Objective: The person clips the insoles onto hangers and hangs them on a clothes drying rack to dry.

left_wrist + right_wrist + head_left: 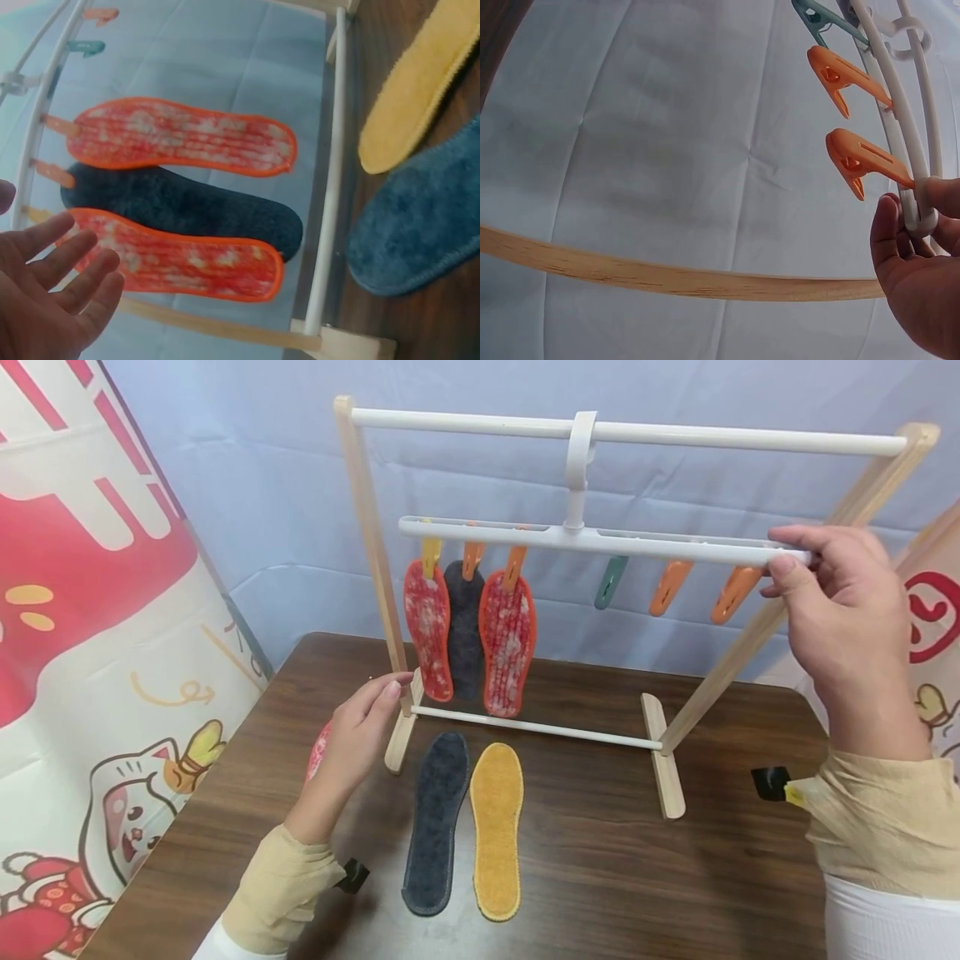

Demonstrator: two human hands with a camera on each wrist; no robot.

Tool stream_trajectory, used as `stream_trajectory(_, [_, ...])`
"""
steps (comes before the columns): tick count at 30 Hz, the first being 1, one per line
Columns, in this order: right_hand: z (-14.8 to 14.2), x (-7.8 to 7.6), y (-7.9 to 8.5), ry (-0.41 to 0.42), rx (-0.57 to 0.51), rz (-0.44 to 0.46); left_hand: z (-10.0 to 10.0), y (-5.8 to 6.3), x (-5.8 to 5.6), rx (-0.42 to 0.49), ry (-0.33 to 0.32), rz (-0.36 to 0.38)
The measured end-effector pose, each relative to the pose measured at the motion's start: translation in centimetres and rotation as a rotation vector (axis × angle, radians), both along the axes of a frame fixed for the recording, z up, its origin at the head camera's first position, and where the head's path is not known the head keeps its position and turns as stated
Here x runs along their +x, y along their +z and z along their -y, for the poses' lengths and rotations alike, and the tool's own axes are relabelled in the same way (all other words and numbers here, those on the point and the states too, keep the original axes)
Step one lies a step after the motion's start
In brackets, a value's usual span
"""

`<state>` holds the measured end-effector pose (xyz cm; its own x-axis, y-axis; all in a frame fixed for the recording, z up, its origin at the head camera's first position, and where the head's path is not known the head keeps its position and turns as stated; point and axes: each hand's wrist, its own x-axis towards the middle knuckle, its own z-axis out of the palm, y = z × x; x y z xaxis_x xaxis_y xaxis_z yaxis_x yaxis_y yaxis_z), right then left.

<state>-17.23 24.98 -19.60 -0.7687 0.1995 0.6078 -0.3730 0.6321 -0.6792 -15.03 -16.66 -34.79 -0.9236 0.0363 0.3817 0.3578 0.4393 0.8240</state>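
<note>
A white clip hanger [495,532] hangs by its hook from the top rail of a wooden rack. My right hand [851,602] pinches the hanger's right end between thumb and fingers. Clipped on its left half are a red insole [427,635], a dark grey insole [467,643] and another red insole [508,647]. On the right half, a green clip [611,582] and two orange clips, one of them the outer orange clip [866,157], hold nothing. My left hand [360,727] is beside the rack's left post, its fingers loosely extended, holding nothing.
On the brown table [585,843] lie a dark grey insole [435,827] and a yellow insole [498,831], side by side before the rack. A red patterned piece [318,752] shows partly behind my left hand. The rack's right foot [663,760] stands on the table.
</note>
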Motion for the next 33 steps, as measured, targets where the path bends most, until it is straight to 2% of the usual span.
stream_trajectory(8, [0.0,0.2,-0.1,0.024,-0.006,-0.005,0.7,-1.1,1.2,-0.085,0.062,-0.003])
stream_trajectory(14, [-0.1,0.2,-0.2,0.029,0.021,-0.014,1.1,-1.8,2.2,-0.218,0.121,-0.074])
stream_trajectory(18, [-0.1,0.2,-0.2,0.04,0.013,-0.028,1.3,-2.5,2.7,-0.254,0.147,-0.112])
stream_trajectory(24, [-0.3,0.0,-0.3,0.059,0.003,-0.036,1.9,-3.5,3.5,-0.255,0.186,-0.073])
stream_trajectory(33, [-0.6,-0.3,-0.6,0.078,0.02,-0.042,3.0,-4.7,4.7,-0.308,0.264,0.019])
